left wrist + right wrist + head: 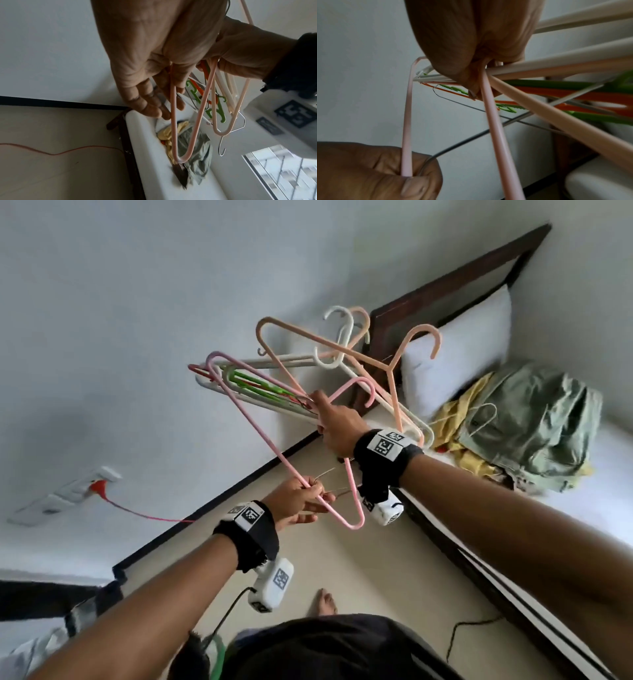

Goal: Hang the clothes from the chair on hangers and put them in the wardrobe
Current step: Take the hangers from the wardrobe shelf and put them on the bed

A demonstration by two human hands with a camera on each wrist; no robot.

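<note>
My right hand (pixel 325 419) grips a tangled bundle of hangers (pixel 267 397) held up in the air: white, peach, green, red and wire ones. My left hand (pixel 317 498), lower and nearer, pinches the rod of a pink hanger (pixel 260 424) that sticks out of the bundle, together with a thin wire hanger (pixel 462 142). In the right wrist view the left hand's thumb (pixel 412 189) lies over the pink hanger (pixel 406 121). A pile of green and yellow clothes (pixel 527 426) lies on the bed. No chair or wardrobe is in view.
The bed (pixel 599 508) with a white pillow (pixel 459 347) and dark headboard (pixel 445 285) fills the right side. A wall socket (pixel 68 494) with a red cable is on the left. My bare foot (pixel 325 601) and a black cable (pixel 472 628) are on the beige floor.
</note>
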